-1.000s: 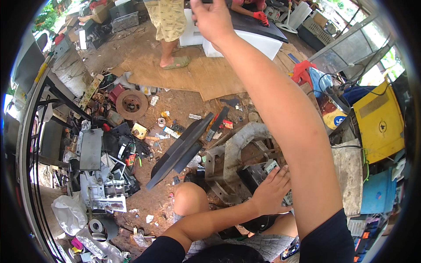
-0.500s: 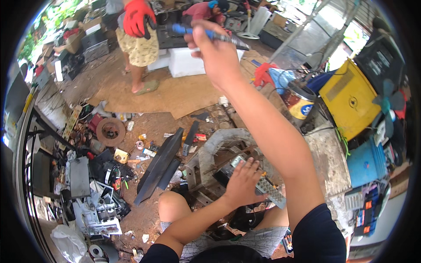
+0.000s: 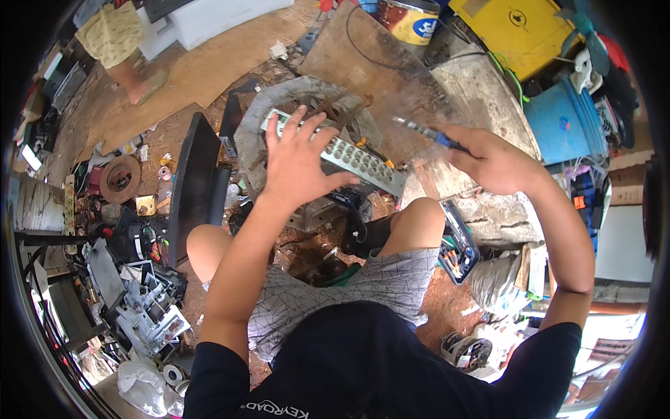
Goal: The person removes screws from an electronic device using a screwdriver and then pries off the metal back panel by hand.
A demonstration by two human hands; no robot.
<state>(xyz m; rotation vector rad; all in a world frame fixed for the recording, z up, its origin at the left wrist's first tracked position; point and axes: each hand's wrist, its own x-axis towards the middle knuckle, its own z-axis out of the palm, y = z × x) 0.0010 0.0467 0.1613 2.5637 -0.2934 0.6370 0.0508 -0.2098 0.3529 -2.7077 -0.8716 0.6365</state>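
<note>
My left hand (image 3: 300,153) lies over a long pale grey-green panel (image 3: 366,164) with rows of round studs or holes, its fingers spread across the top and its thumb along the near edge. The panel rests slanted on a round, worn grey frame (image 3: 255,129) between my knees. To the right, my right hand (image 3: 495,159) is closed around a blue-handled hand tool (image 3: 422,129). The tool's narrow metal end points left toward the panel, apart from it; its exact kind is unclear. Beside the panel's far edge shows a yellow and black piece (image 3: 373,150).
A black flat panel (image 3: 192,188) stands left of the frame. Scrap parts (image 3: 146,307) pile up further left. On the right are a worn board (image 3: 488,105), a blue bucket (image 3: 565,122) and a yellow case (image 3: 513,17). An open tool case (image 3: 457,244) sits by my right knee.
My right hand has come down from high up with the blue-handled tool and is now right of the panel. My left hand stays on the panel. The view has tilted downward.
</note>
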